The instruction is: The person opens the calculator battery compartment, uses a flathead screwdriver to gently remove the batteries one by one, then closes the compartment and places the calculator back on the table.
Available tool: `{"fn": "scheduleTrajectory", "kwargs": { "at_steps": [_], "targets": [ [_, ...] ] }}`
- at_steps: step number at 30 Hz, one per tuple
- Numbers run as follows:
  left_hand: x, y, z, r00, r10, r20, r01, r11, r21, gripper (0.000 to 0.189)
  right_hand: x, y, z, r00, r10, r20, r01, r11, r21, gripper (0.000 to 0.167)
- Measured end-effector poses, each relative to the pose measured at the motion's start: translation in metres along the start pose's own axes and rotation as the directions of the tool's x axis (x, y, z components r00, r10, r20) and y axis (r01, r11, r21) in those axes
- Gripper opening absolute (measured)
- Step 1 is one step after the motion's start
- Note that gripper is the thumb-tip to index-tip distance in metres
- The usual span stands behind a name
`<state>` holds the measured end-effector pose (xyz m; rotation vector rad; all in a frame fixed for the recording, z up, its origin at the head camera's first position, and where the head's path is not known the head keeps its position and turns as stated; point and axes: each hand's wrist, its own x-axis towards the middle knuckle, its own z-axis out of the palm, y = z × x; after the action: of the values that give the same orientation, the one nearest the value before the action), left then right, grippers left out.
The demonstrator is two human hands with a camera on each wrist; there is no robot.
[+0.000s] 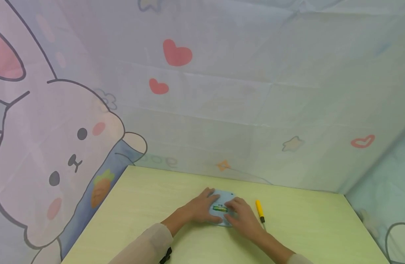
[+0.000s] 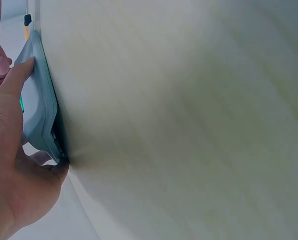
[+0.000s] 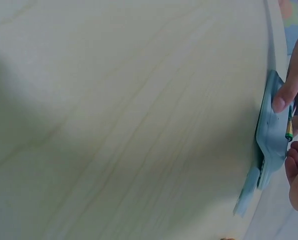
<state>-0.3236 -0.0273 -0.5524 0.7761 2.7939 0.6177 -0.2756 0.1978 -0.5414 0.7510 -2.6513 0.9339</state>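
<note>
A light blue plastic device (image 1: pixel 221 222) lies on the table, with green-and-yellow batteries (image 1: pixel 220 209) in the recess on its upward face. My left hand (image 1: pixel 202 207) holds it from the left, fingers spread over its edges; in the left wrist view a fingertip (image 2: pixel 28 64) rests on top of the casing (image 2: pixel 41 107). Over the right part of the device, my right hand (image 1: pixel 245 220) has its fingertips at the end of the batteries. Curled fingers (image 3: pixel 296 157) of that hand show in the right wrist view beside a battery (image 3: pixel 289 129); whether they pinch it is hidden.
A screwdriver (image 1: pixel 260 209) with a yellow handle lies right of the right hand. Beside the device is a small light blue strip (image 3: pixel 247 192). The pale yellow table (image 1: pixel 308 216) meets a printed cloth backdrop (image 1: pixel 222 110) at the back.
</note>
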Motion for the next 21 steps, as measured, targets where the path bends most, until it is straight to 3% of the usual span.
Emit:
{"fn": "scheduleTrajectory", "kwargs": {
  "at_steps": [12,21],
  "targets": [
    [0.001,0.001,-0.002,1.0,0.014,0.003,-0.015,0.998,0.061,0.097,0.017,0.0,0.005,0.995,-0.028,0.096,0.039,0.993,-0.111,0.019],
    [0.0,0.002,-0.002,1.0,0.015,0.01,-0.015,0.999,0.046,0.098,0.023,-0.004,0.002,0.988,-0.073,0.139,0.094,0.984,-0.151,0.017]
  ]
}}
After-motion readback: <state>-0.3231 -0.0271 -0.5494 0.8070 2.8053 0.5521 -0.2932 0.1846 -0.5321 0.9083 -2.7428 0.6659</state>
